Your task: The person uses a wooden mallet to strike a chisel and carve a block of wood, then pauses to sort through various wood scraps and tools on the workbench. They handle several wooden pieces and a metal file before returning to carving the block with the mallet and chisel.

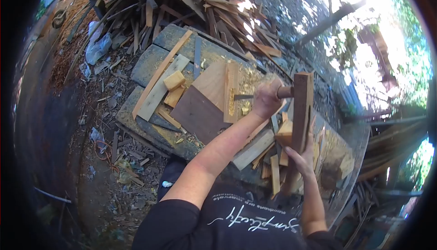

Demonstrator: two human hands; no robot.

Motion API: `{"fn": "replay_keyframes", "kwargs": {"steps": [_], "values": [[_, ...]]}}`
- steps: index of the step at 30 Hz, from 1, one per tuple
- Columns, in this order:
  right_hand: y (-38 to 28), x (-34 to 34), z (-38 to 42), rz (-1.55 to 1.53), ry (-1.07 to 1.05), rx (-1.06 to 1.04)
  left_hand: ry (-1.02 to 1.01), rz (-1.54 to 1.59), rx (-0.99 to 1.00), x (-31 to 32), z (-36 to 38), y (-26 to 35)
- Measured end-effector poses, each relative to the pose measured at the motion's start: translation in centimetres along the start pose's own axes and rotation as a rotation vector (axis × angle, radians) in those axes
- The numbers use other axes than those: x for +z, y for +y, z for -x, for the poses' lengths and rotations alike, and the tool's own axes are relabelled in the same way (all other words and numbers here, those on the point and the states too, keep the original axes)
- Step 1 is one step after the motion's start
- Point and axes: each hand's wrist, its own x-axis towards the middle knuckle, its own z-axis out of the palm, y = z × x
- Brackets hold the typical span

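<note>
My left hand (267, 96) is closed around a chisel, its wooden handle (286, 92) pointing right and its metal blade (244, 97) pointing left. The blade tip meets a cut full of shavings in a light wooden block (231, 79). My right hand (302, 159) grips the lower part of a long, dark wooden bar (301, 113), thumb on the near side and the other fingers mostly hidden. The bar's upper part stands right at the butt of the chisel handle. Beneath the block lies a brown board (198, 111).
The worn workbench (170, 38) carries a long thin strip (161, 75), a pale plank (163, 88), small blocks (174, 81) and a flat metal strip (197, 58). Offcuts (275, 172) lie near my body. A scrap wood pile (214, 4) rises behind; debris and plastic bags (98, 49) litter the ground.
</note>
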Motion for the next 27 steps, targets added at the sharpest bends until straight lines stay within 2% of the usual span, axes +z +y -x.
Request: {"fn": "replay_keyframes", "kwargs": {"steps": [1, 2, 3, 4, 6, 8, 9, 10, 13, 14, 15, 16, 18, 19, 22, 24, 26, 27], "values": [[-0.8, -0.9, -0.8, -0.097, 0.009, 0.017, -0.015, -0.003, -0.026, -0.4, -0.2, 0.3], [-2.1, -2.8, -0.2, -0.334, -0.002, 0.172, -0.026, -0.009, -0.038, -0.5, 0.1, 0.3], [-2.8, -4.5, 0.3, -0.461, 0.032, 0.177, -0.049, -0.006, -0.024, -0.4, 0.1, 0.2], [-3.5, -5.3, -0.5, -0.536, 0.055, 0.015, -0.068, 0.002, -0.004, -0.1, 0.0, 0.3], [-8.1, -3.4, -1.7, -0.876, 0.436, -0.185, -0.080, -0.007, 0.010, 0.3, 0.3, 0.7], [-1.2, -2.8, -0.3, -0.563, 0.197, 0.005, -0.064, -0.034, 0.017, 0.5, 0.5, 0.8], [0.5, -0.8, -0.3, -0.268, 0.091, 0.064, -0.065, -0.029, 0.026, 0.4, 0.4, 0.9], [1.1, 0.4, 0.2, -0.097, 0.019, 0.040, -0.069, -0.034, 0.002, 0.3, 0.4, 0.9], [-0.1, -1.5, -1.1, -0.215, 0.036, 0.126, -0.065, -0.041, 0.012, 0.2, -0.7, 0.9], [-1.4, -3.1, -0.7, -0.401, 0.045, 0.312, -0.100, -0.029, 0.019, 0.1, 0.0, 1.2], [-1.4, -4.6, -0.8, -0.506, 0.037, 0.270, -0.150, -0.070, 0.012, 0.6, 0.3, 1.0], [-1.4, -5.3, -1.3, -0.599, 0.064, 0.114, -0.160, -0.069, 0.014, 1.0, 0.5, 0.9], [-3.0, -3.9, -1.3, -0.873, 0.257, -0.056, -0.202, -0.104, 0.019, 1.8, 0.7, 0.8], [-1.0, -3.2, -0.9, -0.693, 0.094, 0.120, -0.206, -0.102, 0.021, 1.9, 0.8, 0.7], [1.0, 1.2, 0.0, -0.250, -0.060, 0.203, -0.171, -0.074, 0.006, 1.3, 0.6, 0.7], [0.7, -0.8, -0.3, -0.272, -0.046, 0.268, -0.161, -0.046, -0.058, 0.4, -0.7, 0.4], [-0.8, -3.0, -0.1, -0.511, 0.049, 0.313, -0.149, -0.016, -0.063, 0.0, -0.5, 0.4], [-1.6, -3.8, -0.2, -0.586, 0.107, 0.164, -0.176, -0.020, -0.080, -0.1, -0.6, 0.3]]}}
